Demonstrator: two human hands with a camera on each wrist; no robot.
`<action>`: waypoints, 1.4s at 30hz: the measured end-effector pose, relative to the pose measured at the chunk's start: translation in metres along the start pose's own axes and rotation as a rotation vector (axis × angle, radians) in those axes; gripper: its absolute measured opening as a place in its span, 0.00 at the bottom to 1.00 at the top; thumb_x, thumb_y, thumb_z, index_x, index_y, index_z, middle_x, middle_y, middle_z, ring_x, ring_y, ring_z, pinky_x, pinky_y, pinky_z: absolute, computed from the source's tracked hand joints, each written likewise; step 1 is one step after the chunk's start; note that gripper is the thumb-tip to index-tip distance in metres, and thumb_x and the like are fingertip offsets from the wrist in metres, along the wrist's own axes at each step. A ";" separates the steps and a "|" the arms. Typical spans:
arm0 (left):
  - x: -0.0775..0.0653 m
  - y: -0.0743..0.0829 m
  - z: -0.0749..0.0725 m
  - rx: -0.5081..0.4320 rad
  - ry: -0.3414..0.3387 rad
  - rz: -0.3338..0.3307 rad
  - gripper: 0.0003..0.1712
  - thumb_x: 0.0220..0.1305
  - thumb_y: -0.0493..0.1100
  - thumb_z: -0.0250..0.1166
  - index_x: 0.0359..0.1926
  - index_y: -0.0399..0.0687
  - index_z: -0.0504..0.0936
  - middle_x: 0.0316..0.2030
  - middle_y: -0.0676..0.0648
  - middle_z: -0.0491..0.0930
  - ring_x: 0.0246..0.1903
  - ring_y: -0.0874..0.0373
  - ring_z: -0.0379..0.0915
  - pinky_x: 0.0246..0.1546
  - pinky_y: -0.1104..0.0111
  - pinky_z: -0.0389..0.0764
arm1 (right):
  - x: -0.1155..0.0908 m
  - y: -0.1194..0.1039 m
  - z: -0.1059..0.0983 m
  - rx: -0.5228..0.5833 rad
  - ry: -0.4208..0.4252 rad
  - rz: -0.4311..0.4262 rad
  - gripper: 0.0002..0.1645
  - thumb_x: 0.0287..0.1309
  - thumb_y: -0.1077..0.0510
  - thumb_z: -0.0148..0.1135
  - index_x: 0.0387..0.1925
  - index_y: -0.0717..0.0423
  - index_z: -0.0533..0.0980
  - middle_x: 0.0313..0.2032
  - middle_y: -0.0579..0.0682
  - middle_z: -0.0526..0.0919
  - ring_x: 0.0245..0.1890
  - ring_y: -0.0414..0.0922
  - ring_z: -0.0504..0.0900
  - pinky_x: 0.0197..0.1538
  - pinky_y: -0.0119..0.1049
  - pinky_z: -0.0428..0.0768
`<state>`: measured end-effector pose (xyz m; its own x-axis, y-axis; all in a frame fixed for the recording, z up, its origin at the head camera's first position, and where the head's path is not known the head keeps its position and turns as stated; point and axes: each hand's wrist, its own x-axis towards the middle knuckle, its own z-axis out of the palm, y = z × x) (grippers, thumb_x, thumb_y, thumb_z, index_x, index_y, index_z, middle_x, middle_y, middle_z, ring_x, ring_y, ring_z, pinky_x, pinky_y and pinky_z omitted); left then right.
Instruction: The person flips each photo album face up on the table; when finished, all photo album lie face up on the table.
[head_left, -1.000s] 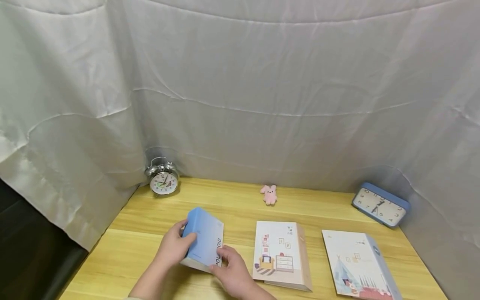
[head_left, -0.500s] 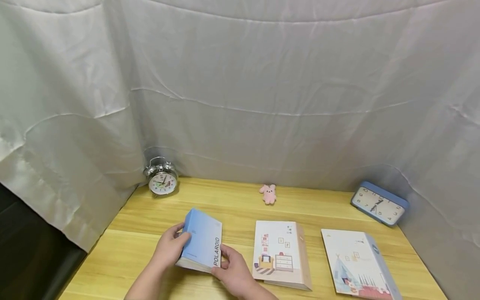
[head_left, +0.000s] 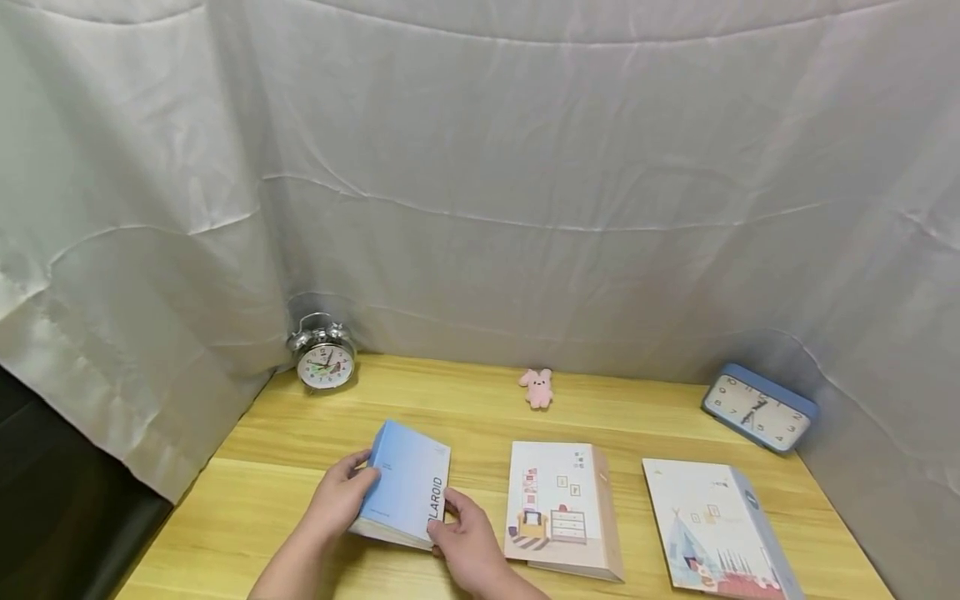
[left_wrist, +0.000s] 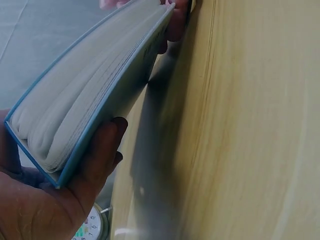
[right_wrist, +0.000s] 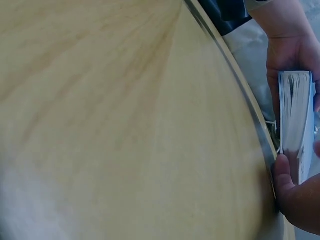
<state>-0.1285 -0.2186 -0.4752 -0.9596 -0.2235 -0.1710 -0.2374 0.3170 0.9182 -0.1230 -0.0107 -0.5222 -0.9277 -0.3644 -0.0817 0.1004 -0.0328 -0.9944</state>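
A thick blue photo album [head_left: 405, 483] lettered along its right edge is held above the table's left half, in both hands. My left hand [head_left: 343, 493] grips its spine side, thumb on the cover and fingers round the back, as the left wrist view shows beside the album's page edges [left_wrist: 75, 95]. At the opposite lower corner, my right hand [head_left: 468, 542] pinches the open edge, its thumb over the first letters. In the right wrist view the album [right_wrist: 297, 110] stands between the left hand [right_wrist: 295, 55] and the right hand [right_wrist: 302, 202].
Right of the held album lie a white-and-beige album [head_left: 558, 508] and a white-and-blue one [head_left: 712, 525]. Along the back stand a silver alarm clock [head_left: 326, 362], a pink rabbit figure [head_left: 538, 389] and a blue clock [head_left: 761, 408]. A grey curtain [head_left: 525, 208] surrounds the wooden table [head_left: 247, 500].
The album has turned slightly, so less of its spine shows, and its open edge has shifted a little right. The right thumb now covers the first letters, which were readable half a second ago.
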 end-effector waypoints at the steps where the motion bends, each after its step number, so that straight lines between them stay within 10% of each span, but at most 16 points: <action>1: 0.000 -0.001 0.000 0.001 -0.007 -0.002 0.36 0.75 0.42 0.56 0.75 0.22 0.61 0.65 0.22 0.72 0.61 0.31 0.76 0.60 0.45 0.81 | 0.000 0.001 0.001 0.007 0.015 -0.005 0.38 0.69 0.72 0.60 0.71 0.88 0.55 0.62 0.73 0.75 0.40 0.48 0.85 0.37 0.39 0.87; 14: 0.005 -0.010 0.002 0.053 0.016 0.009 0.36 0.75 0.47 0.63 0.66 0.17 0.68 0.55 0.23 0.78 0.50 0.38 0.83 0.47 0.53 0.88 | 0.000 0.001 0.003 -0.013 0.118 -0.025 0.38 0.56 0.77 0.67 0.67 0.85 0.64 0.55 0.63 0.81 0.36 0.47 0.87 0.35 0.34 0.86; 42: 0.010 -0.019 0.000 0.300 0.041 0.002 0.33 0.70 0.45 0.65 0.63 0.19 0.75 0.58 0.23 0.78 0.59 0.27 0.75 0.62 0.38 0.75 | -0.001 0.002 0.009 -0.247 0.006 -0.047 0.42 0.56 0.67 0.76 0.67 0.80 0.67 0.55 0.56 0.77 0.55 0.50 0.78 0.57 0.40 0.81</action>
<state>-0.1337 -0.2267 -0.4948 -0.9545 -0.2580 -0.1493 -0.2758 0.5742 0.7709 -0.1190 -0.0189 -0.5237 -0.9315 -0.3622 -0.0343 -0.0335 0.1793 -0.9832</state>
